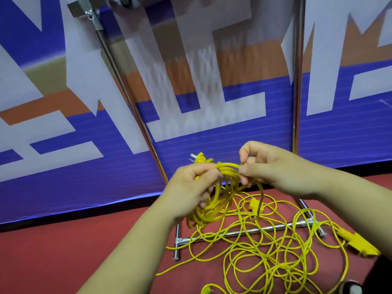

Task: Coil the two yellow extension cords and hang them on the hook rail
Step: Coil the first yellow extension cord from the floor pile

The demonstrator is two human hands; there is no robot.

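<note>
My left hand point(194, 187) grips a coil of yellow extension cord point(214, 200) held upright in front of me. Its pronged plug point(198, 158) sticks out above my fingers. My right hand point(265, 166) pinches the cord at the top of the coil, and a short end with a small yellow socket point(255, 205) hangs below it. A second yellow cord point(265, 257) lies tangled in loose loops on the red floor, with a yellow socket block point(358, 242) at the right. Only the top left corner of the rack point(84, 9) shows; no hooks are visible.
A chrome rack stands in front of me, with a slanted pole point(125, 92), a vertical pole point(298, 81) and a base bar point(244, 231) on the red floor under the loose cord. A blue, white and orange banner wall point(63, 166) is behind it.
</note>
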